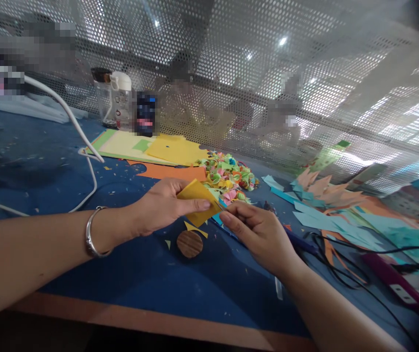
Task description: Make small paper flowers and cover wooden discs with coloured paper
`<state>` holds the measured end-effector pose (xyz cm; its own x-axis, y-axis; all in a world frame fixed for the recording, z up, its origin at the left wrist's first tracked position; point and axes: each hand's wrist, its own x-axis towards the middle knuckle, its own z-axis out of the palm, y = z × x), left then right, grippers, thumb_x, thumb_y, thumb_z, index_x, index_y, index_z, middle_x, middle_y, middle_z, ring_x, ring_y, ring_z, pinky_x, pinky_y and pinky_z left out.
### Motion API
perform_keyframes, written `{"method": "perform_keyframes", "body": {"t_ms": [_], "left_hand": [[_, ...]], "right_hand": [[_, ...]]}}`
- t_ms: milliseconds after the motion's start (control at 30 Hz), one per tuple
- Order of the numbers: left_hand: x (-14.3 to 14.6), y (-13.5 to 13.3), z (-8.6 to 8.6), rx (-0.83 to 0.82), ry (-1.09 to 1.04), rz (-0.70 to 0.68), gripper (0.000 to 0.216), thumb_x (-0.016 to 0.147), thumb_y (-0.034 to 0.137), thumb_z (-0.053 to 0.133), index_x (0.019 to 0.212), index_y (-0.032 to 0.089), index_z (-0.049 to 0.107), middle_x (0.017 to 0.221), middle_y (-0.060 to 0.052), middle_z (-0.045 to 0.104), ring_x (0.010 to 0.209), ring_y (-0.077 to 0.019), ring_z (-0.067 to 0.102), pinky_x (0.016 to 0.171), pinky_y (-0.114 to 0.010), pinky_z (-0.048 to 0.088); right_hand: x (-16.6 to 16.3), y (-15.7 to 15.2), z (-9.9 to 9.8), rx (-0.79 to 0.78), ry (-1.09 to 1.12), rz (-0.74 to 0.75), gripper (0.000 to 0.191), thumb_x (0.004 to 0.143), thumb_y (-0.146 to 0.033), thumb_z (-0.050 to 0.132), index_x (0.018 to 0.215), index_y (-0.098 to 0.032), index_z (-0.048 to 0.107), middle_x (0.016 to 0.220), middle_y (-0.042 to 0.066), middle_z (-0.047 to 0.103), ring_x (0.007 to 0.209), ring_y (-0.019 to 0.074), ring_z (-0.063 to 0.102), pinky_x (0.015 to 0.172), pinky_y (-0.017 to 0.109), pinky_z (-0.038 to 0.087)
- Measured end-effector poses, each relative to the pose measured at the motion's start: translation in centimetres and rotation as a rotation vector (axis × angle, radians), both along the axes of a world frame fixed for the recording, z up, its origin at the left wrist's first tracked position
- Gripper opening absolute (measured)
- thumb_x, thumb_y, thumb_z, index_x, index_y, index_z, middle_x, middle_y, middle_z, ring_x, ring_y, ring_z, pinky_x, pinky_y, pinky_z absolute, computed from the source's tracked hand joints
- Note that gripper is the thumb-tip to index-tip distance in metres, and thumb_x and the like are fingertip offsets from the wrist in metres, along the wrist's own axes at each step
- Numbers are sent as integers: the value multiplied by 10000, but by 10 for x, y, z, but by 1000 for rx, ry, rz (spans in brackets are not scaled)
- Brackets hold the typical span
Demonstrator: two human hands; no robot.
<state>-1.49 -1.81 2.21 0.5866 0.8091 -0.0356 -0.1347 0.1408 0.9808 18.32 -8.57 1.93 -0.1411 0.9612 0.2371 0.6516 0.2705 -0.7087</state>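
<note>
Blue worktop [48, 171] with paper scraps [315, 200], mesh screen [231, 58] behind. Centre frame: left hand [158, 208] fingers pinch the yellow paper piece [194, 193], lifted clear so the right hand [264, 234] fingers can pinch its lower-right corner (any tool is hidden).

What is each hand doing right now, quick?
Left hand: closed, pinching the yellow paper.
Right hand: fingers curled at the paper's edge; whether it grips cannot be told.
</note>
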Motion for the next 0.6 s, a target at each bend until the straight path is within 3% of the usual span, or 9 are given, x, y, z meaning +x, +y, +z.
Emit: {"method": "perform_keyframes", "body": {"t_ms": [600], "left_hand": [[0, 1, -3, 22, 11, -10, 101, 714, 196, 798, 772, 134, 742, 738, -4, 727, 640, -88, 644, 606, -190, 497]], "right_hand": [[1, 0, -1, -21, -8, -7, 398, 925, -520, 520, 706, -190, 563, 616, -37, 399, 568, 111, 342, 524, 264, 282]]}}
